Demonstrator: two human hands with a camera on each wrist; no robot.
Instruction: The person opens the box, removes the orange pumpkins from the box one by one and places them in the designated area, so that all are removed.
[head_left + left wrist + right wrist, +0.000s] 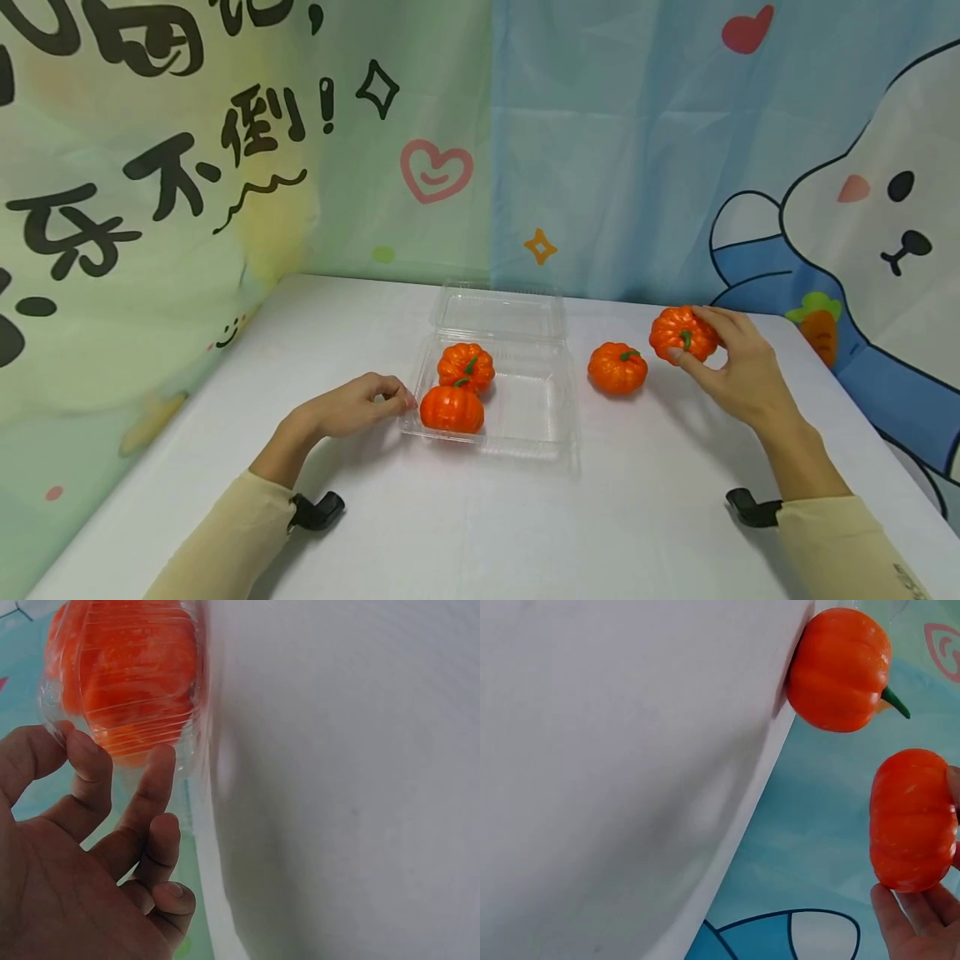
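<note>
My right hand grips a small orange toy pumpkin with a green stem and holds it up above the table's right side. In the right wrist view this pumpkin sits between thumb and fingers. A second pumpkin stands on the table just left of it. At the clear plastic box, my left hand pinches the near left rim between thumb and forefinger. Two more pumpkins, a rear one and a front one, lie in the box's left half.
The box's clear lid lies folded back toward the rear. A white cloth covers the table. Behind it hangs a printed curtain with hearts, lettering and a cartoon animal, close to the table's far edge.
</note>
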